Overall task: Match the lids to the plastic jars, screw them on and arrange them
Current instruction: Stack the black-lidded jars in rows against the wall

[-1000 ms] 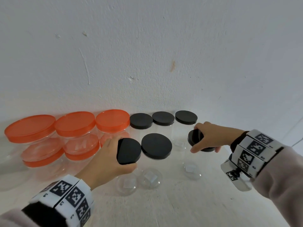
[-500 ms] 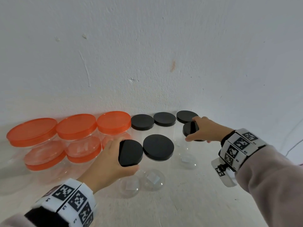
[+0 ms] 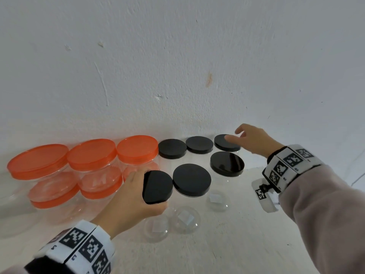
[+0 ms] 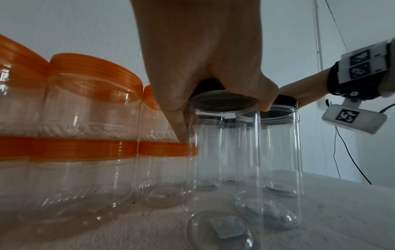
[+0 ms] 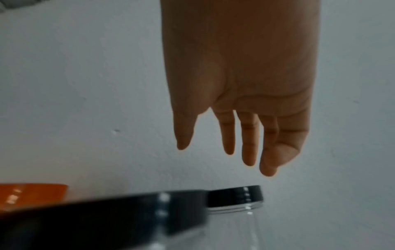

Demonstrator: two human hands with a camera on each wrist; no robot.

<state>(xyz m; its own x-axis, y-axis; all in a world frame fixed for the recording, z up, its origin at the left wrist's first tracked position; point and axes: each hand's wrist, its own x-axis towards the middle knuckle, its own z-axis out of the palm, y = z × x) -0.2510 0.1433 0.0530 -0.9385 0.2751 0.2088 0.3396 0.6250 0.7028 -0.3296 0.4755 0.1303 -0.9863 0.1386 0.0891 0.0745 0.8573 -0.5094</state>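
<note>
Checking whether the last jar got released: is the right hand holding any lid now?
No: in the right wrist view the right hand hangs with straight fingers, above the black lids, touching nothing.

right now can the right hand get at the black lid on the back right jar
Probably yes. The right hand is open and hovers just above that black lid, with nothing between fingers and lid. The left hand is busy gripping a front jar's lid, well clear.
</note>
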